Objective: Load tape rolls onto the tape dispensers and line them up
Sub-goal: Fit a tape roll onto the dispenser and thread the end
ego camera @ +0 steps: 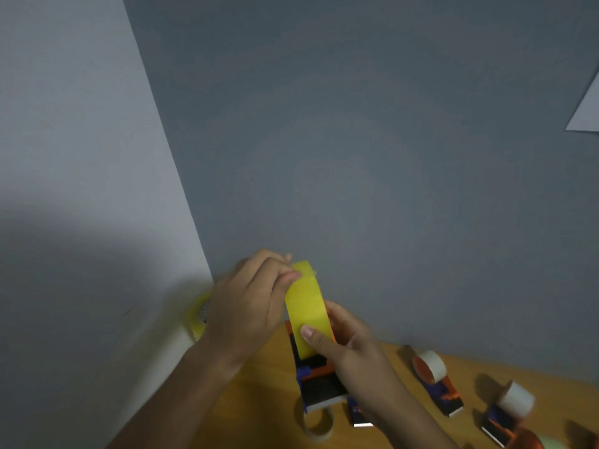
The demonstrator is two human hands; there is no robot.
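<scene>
Near the bench's left edge, the left hand pinches the yellow tape roll's free end while the right hand grips roll and dispenser, loading apparently unfinished; two loaded dispensers lie toward the right edge, one loose roll remaining.

brightness: dim, flat indoor light, bluish-grey cast on the walls
light source: not in frame; cannot tell direction for sure
shadows: big soft shadow across the lower left wall; dark soft patches on the wooden table beside the dispensers at right
glare: none, nothing blown out
blur: motion smear on left hand and right hand; yellow tape roll soft-edged; right dispensers streaked
focus: soft overall, noisy
distortion: wide-angle, wall corner line leans hard
</scene>
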